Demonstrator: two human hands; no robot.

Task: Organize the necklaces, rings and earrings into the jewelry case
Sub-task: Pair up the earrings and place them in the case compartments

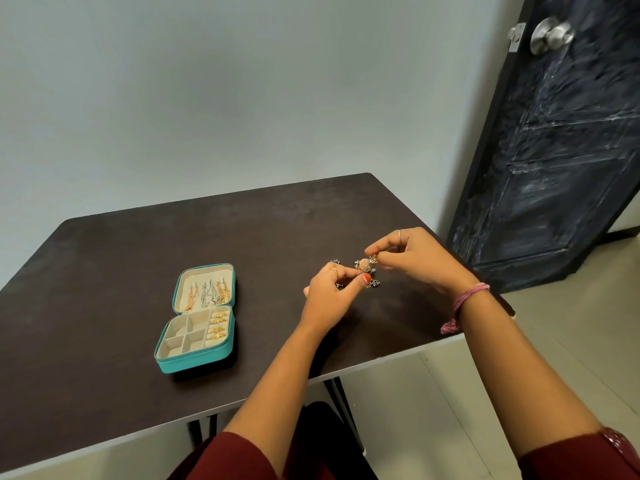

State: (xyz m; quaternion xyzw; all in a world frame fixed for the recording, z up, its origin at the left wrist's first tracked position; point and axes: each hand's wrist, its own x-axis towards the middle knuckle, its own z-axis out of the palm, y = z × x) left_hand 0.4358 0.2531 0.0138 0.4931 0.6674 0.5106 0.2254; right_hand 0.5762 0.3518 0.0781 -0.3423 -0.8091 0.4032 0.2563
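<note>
A teal jewelry case (194, 358) lies open on the dark table (104, 271), left of my hands. Necklaces (207, 292) hang inside its lid, and several gold rings (218, 325) sit in the right slots of its tray. Over the table's right side, my left hand (329, 296) and my right hand (412, 258) both pinch a domed orange-and-gold earring (364, 264) with dark beads. A few more dark beaded pieces (374, 283) lie on the table just under my fingers.
The table's right edge (485, 299) runs close under my right wrist. A dark door (554, 150) with a metal knob stands at the right. The wall (207, 98) is directly behind the table. Tiled floor lies below right.
</note>
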